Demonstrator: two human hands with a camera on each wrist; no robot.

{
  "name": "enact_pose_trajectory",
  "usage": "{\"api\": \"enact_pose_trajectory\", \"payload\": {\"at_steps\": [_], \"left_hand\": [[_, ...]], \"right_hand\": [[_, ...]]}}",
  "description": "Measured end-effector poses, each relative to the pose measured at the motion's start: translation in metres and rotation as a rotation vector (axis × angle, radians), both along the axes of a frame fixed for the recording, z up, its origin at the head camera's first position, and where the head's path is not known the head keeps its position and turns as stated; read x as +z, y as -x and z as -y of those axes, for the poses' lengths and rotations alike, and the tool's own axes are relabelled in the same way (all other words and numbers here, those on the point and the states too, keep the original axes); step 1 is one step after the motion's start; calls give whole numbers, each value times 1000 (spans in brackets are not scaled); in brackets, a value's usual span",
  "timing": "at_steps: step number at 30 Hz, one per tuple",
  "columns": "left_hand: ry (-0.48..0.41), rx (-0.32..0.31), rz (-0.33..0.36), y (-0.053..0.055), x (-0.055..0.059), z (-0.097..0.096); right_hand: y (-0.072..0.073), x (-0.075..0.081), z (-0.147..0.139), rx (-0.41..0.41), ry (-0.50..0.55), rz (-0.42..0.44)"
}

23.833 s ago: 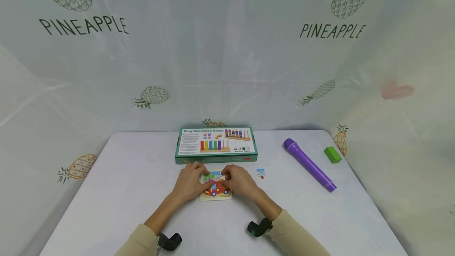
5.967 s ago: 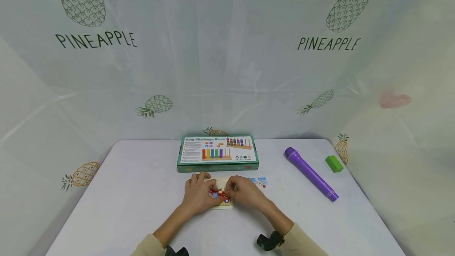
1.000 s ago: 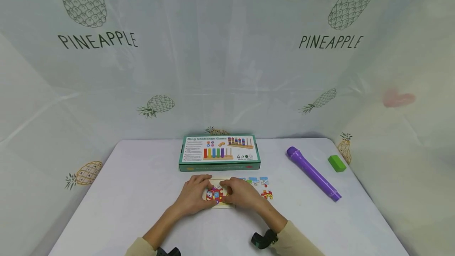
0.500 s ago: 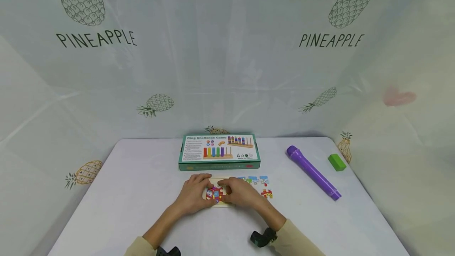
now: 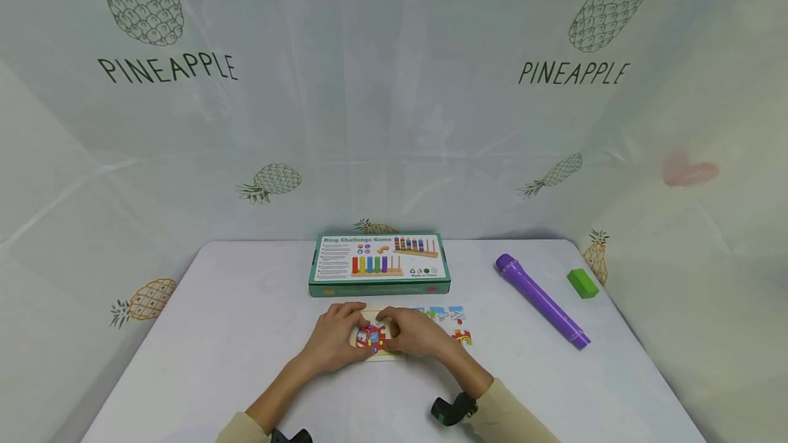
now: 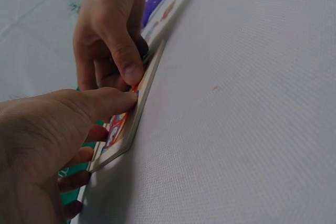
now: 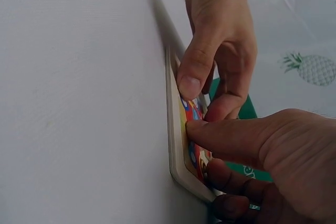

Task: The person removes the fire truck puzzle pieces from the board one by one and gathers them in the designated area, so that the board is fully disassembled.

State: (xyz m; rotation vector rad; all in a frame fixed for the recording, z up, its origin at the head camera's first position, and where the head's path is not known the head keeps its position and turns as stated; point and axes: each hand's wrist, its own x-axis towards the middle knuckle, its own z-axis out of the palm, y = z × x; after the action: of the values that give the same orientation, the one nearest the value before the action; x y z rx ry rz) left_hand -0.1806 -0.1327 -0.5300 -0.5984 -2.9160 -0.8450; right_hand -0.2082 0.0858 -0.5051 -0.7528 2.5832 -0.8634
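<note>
Left grip (image 5: 334, 338) and right grip (image 5: 421, 334) pinch the puzzle (image 5: 372, 338), loose pieces (image 5: 456, 313) beside, green box (image 5: 379, 262) behind.

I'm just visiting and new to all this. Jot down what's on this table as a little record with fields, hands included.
Left hand: fingers and thumb curled at the puzzle
Right hand: thumb and fingers curled at the same puzzle
Jigsaw tray: pale, rimmed, holding pieces with a red vehicle picture
Loose puzzle pieces: several, right of the tray; some hidden by the right hand
Ring Challenge Game box: green-sided, beyond the tray
Purple microphone-shaped stick: lying diagonally, farther right
Green block: near the table's right edge
</note>
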Motion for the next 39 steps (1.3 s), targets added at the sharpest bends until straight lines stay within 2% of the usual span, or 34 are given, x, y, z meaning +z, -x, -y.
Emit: {"api": "enact_pose_trajectory", "payload": {"at_steps": [17, 29, 39], "left_hand": [[20, 8, 1, 1, 1, 0], [33, 2, 22, 3, 8, -2], [56, 10, 35, 7, 3, -2]], "right_hand": [[-1, 1, 0, 12, 66, -1], [0, 0, 1, 22, 84, 3], [2, -3, 4, -5, 117, 12]]}}
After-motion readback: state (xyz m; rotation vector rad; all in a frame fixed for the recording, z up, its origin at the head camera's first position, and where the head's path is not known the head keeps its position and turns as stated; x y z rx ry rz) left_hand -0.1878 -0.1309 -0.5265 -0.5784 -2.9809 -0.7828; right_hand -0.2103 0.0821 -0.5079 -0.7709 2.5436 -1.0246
